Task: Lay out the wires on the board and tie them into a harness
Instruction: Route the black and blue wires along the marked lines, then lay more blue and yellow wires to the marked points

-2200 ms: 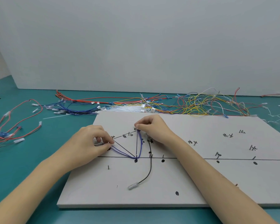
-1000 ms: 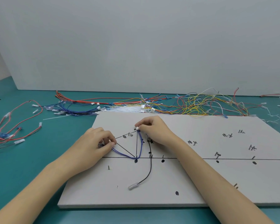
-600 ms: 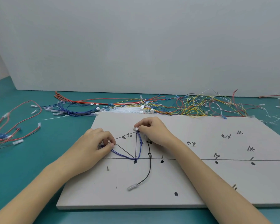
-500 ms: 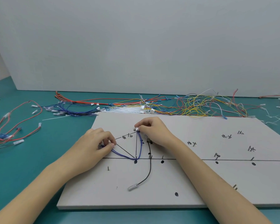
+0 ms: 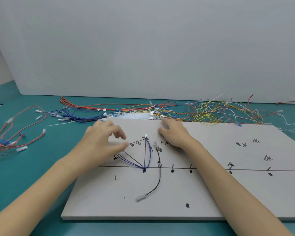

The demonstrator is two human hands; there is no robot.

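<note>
We are looking down at a grey board (image 5: 211, 193) lying on the teal bench (image 5: 24, 184). On it, the blue wires (image 5: 149, 155) are running from a white connector (image 5: 145, 136) down to a pin on the drawn black line, then bending back up toward ten o'clock, where their other end is disappearing under our left hand (image 5: 100, 143). A black wire (image 5: 159, 174) is lying just to the three o'clock side of the blue pair, curving down toward six o'clock and ending in a clear-sleeved terminal (image 5: 140, 197) on the bare board.

Our left hand is hovering at about nine o'clock from the white connector, blurred, with the fingers relaxed and spread and the thumb held apart from them; it is gripping nothing, and we cannot tell whether it is touching the blue wires beneath it. Our right hand (image 5: 174, 135) is sitting at about two o'clock from the connector, near it but apart, fingers loosely extended toward the far edge of the board and holding nothing. The two hands are apart, with the connector and the upper run of the blue wires lying between them.

Beyond the board, at twelve o'clock, loose wires (image 5: 211, 113) in red, yellow, blue and white are lying tangled along the bench, and a red bundle (image 5: 10, 138) is lying well off at nine o'clock.
</note>
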